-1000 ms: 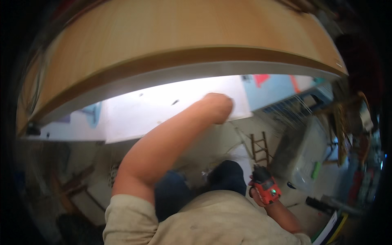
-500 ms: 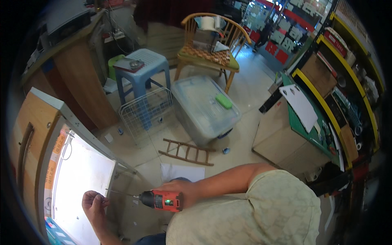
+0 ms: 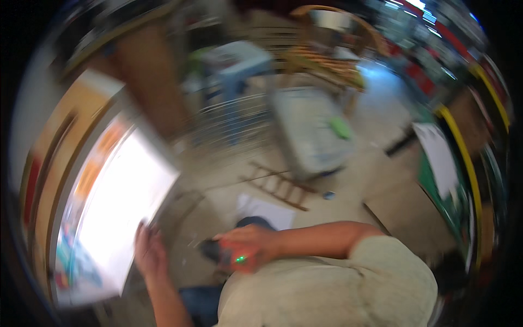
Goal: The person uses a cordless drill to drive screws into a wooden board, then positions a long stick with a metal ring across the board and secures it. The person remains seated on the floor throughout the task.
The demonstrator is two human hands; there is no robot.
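A red and black power drill is in my right hand, held close to my body with a green light showing on it. Its front end points left, and blur hides whether a bit is fitted. My left hand is raised at the lower right edge of a brightly lit white panel. The fingers point upward but are smeared by motion; I cannot tell whether they grip or touch the edge. The panel belongs to a wooden-sided cabinet on my left.
A small brown wooden ladder and a white sheet lie on the floor ahead. Beyond are a lidded plastic bin, a wire rack, a blue stool and a wooden chair. A cardboard box stands right.
The view has swung, shifting the surroundings rightward and blurring. My left hand has left the drill bit's tip and risen to the lit panel's edge. The drill stays in my right hand.
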